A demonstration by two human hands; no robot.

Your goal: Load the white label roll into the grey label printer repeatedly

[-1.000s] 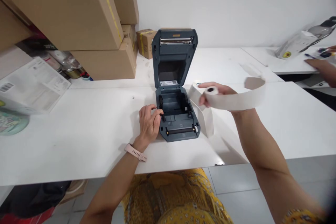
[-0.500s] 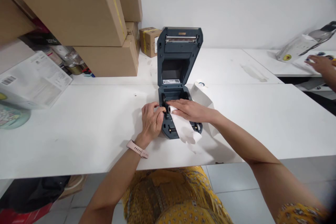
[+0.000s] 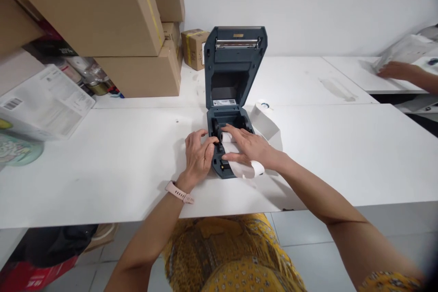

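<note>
A dark grey label printer stands on the white table with its lid raised. Inside its lower half lies a small white paper roll, its loose strip curling over the printer's front. My right hand reaches in from the right, fingers over the roll and thumb lower down on the strip, spanning the paper. At the printer's left edge, my left hand has curled fingers, with the thumb and index finger against the black roll holder. Its grip is partly hidden.
Cardboard boxes are stacked at the back left, near a white carton and a greenish container. Behind the printer's right side lies another paper roll with unwound paper. Another person's hand touches a plastic-wrapped item at far right.
My right hand has spread wider, its thumb moving down onto the strip. The roll sits slightly farther back in the printer. My left hand stays nearly still. The other person's hand moved left.
</note>
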